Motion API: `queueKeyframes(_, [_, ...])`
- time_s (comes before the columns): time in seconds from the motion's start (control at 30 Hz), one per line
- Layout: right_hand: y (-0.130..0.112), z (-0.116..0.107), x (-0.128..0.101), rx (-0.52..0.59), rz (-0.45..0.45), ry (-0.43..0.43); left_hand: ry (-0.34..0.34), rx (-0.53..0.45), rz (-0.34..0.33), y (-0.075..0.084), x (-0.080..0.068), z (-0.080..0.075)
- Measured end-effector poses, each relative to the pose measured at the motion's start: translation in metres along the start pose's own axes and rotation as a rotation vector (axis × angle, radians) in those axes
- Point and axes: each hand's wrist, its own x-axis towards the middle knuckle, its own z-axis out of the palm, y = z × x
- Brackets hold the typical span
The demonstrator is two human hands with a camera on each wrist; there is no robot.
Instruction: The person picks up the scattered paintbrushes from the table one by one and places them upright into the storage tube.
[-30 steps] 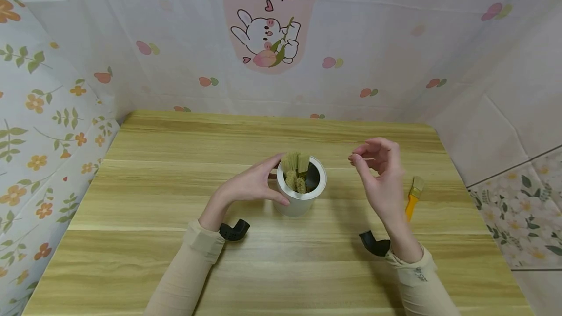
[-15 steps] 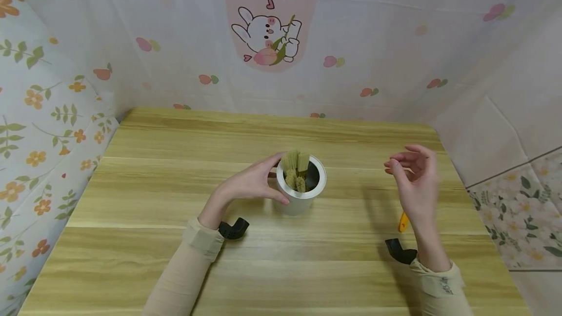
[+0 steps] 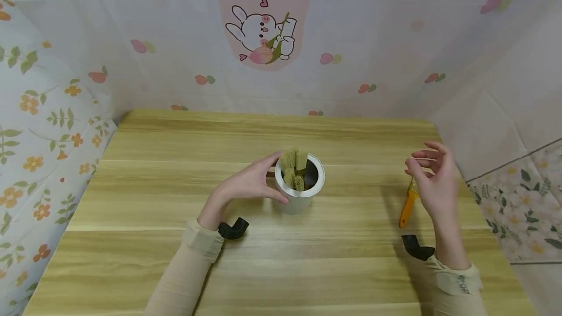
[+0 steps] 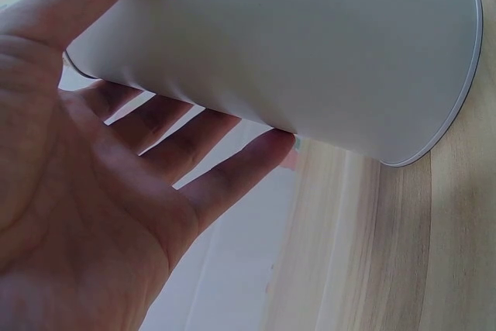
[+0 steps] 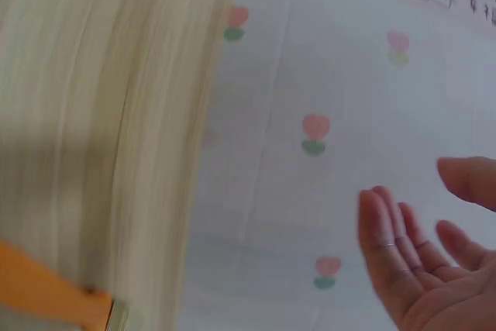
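A white cylindrical canister (image 3: 293, 204) stands upright near the middle of the table. Several brushes (image 3: 295, 161) poke out of it with pale bristles upward. My left hand (image 3: 250, 183) holds the canister from the left, thumb on the near side and fingers round the far side. The left wrist view shows those fingertips touching the canister's smooth wall (image 4: 294, 44). Off to the right, my right hand (image 3: 434, 179) hovers with loosely bent fingers and nothing in them. Below it lies a flat paintbrush with an orange handle (image 3: 409, 208), its bristles partly hidden by the hand.
The wood-grain table (image 3: 281, 267) meets a printed white cloth (image 3: 373, 38) at its back edge. Flowered cloth (image 3: 39, 169) hangs along the left side. A black curved piece sits at each wrist, at the left wrist (image 3: 233, 228) and the right wrist (image 3: 417, 247).
My right hand has moved away from the canister to the right, over the orange-handled paintbrush. The left hand and canister have stayed in place.
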Motion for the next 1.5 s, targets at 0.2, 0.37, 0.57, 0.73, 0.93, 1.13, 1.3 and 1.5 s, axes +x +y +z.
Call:
queueKeyframes(0.2, [0.017,-0.019,0.004,-0.190,0.059,-0.117,0.014,-0.007,-0.002,0.002,-0.002,-0.001])
queueKeyframes(0.37, [0.030,-0.031,0.008,-0.335,0.143,-0.252,0.022,-0.012,0.005,0.002,-0.002,-0.002])
queueKeyframes(0.57, [0.051,-0.044,0.017,-0.351,0.258,-0.434,0.022,-0.011,0.002,0.001,-0.002,-0.002])
queueKeyframes(0.73, [0.065,-0.049,0.021,-0.322,0.380,-0.532,0.024,-0.013,0.002,0.001,-0.002,-0.001])
queueKeyframes(0.93, [0.074,-0.041,0.021,-0.327,0.425,-0.581,0.017,0.002,-0.001,0.002,-0.001,-0.001])
queueKeyframes(1.13, [0.076,-0.034,0.022,-0.384,0.436,-0.567,0.011,0.006,-0.007,0.003,-0.001,-0.001])
queueKeyframes(1.3, [0.075,-0.031,0.019,-0.396,0.439,-0.564,0.010,0.016,-0.010,0.001,0.000,-0.001])
queueKeyframes(1.5, [0.073,-0.028,0.018,-0.432,0.433,-0.542,0.004,0.017,0.000,0.001,0.000,0.000])
